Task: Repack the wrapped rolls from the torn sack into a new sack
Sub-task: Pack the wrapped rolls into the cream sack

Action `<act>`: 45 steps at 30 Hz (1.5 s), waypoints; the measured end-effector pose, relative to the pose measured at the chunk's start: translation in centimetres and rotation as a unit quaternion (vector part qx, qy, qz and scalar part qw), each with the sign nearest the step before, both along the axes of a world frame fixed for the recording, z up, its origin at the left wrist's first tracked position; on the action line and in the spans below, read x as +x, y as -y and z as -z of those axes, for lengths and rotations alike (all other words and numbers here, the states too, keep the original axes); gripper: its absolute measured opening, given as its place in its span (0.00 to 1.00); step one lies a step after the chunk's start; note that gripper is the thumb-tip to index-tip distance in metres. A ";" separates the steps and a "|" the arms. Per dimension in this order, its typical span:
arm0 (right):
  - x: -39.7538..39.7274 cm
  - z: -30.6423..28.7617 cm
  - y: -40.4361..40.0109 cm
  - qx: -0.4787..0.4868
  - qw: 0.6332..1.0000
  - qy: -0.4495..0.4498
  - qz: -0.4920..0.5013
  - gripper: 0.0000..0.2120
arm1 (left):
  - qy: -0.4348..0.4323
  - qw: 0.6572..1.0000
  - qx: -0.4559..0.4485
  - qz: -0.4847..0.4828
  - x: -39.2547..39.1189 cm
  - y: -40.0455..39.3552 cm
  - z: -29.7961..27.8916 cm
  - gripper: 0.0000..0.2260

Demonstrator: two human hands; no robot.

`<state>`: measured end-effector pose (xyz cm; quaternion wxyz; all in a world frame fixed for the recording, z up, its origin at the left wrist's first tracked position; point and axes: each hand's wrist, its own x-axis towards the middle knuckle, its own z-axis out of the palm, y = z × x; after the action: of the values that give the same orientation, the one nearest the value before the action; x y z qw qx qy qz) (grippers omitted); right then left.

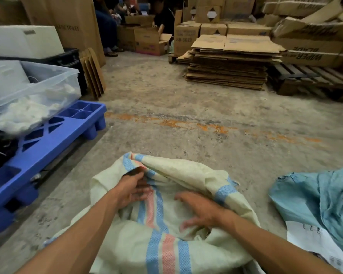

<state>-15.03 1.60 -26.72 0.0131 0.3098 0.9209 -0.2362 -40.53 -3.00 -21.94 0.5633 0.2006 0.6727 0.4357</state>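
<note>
- Two hands work on the striped sack [166,240] on the floor [186,115], because I want its mouth open.
- My left hand [132,191] pinches the sack's edge.
- My right hand [198,210] lies flat and loose, holding cloth down.
- I see no rolls; the blue sack [321,202] waits at my right.

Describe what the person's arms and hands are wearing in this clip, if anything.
Nothing shows on them. The left hand and right hand are bare, with no gloves, and no rings, watch or wristband can be made out. Both forearms are uncovered as far as the bottom edge of the frame, so no sleeve is in view.
</note>
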 end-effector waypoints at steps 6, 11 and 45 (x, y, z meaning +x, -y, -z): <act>0.0 -2.8 -1.6 0.041 0.966 -0.183 0.177 0.19 | -0.274 0.934 0.124 0.193 0.0 2.1 3.1 0.33; 0.8 -5.9 -1.4 -0.190 0.932 -0.229 0.206 0.16 | -0.320 0.895 0.100 0.294 2.5 2.3 1.8 0.21; 47.3 -4.0 20.7 -0.159 0.881 0.338 0.290 0.60 | -0.528 0.375 0.064 0.759 51.9 15.2 -2.1 0.34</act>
<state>32.32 -19.05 -22.68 0.3036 0.6175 0.6797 -0.2541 11.39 -18.19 -19.81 0.1738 0.8520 0.3694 -0.3278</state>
